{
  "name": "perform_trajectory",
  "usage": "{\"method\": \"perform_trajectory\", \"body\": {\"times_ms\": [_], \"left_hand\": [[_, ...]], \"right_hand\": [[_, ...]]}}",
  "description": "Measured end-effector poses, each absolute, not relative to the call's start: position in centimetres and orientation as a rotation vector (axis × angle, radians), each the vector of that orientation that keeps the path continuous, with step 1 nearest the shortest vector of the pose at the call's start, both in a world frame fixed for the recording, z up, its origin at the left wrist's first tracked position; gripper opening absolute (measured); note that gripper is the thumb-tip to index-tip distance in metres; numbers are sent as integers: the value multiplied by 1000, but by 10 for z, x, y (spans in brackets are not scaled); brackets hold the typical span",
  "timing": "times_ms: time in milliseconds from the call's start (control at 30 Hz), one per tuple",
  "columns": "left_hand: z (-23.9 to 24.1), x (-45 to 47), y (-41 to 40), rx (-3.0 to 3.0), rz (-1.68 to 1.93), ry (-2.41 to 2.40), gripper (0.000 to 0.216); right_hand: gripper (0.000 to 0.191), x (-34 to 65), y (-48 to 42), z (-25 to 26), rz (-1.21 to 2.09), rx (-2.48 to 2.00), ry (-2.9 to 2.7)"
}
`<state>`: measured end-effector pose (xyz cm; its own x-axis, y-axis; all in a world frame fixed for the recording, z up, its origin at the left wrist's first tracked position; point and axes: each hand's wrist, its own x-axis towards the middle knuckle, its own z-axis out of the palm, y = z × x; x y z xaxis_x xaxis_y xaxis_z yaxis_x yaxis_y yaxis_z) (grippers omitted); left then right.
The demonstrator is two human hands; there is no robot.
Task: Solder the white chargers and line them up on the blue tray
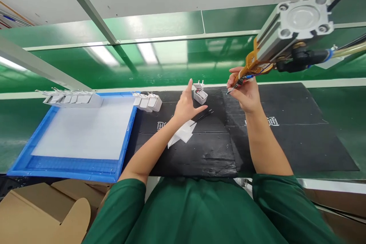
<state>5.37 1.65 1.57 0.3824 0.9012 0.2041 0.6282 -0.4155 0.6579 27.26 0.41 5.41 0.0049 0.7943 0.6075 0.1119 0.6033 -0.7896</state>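
Black matting (200,148) bears a charger (200,96) beside the left hand (185,106).

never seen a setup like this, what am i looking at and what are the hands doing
There's one picture, from a camera on the worker's head, looking down past their green shirt. The bare hands are the worker's own. The left hand is open, beside a white piece with metal prongs. The right hand has its fingers at the orange lower end of a hanging metal machine; exactly what it grips is hard to tell. On the black mat lie white paper and a thin black tool. On the left is a blue tray, with more white pronged pieces along its far edge.
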Motion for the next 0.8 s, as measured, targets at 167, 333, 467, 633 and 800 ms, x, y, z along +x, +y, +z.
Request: {"method": "perform_trajectory", "body": {"times_ms": [167,333,467,633,800], "left_hand": [[-1,70,45,2069,743,1203,108],[12,40,43,2197,659,810,102],[18,34,34,2350,658,860,76],[-3,28,35,2086,779,994,63],[-14,24,35,1904,757,1094,46]], "right_hand": [[54,273,-1,58,647,-840,-1462],[53,271,-1,59,685,-845,-1433],[54,270,0,60,682,-852,-1438],[51,269,-3,63,659,-860,-1489],[52,258,-8,65,683,-850,-1471]]}}
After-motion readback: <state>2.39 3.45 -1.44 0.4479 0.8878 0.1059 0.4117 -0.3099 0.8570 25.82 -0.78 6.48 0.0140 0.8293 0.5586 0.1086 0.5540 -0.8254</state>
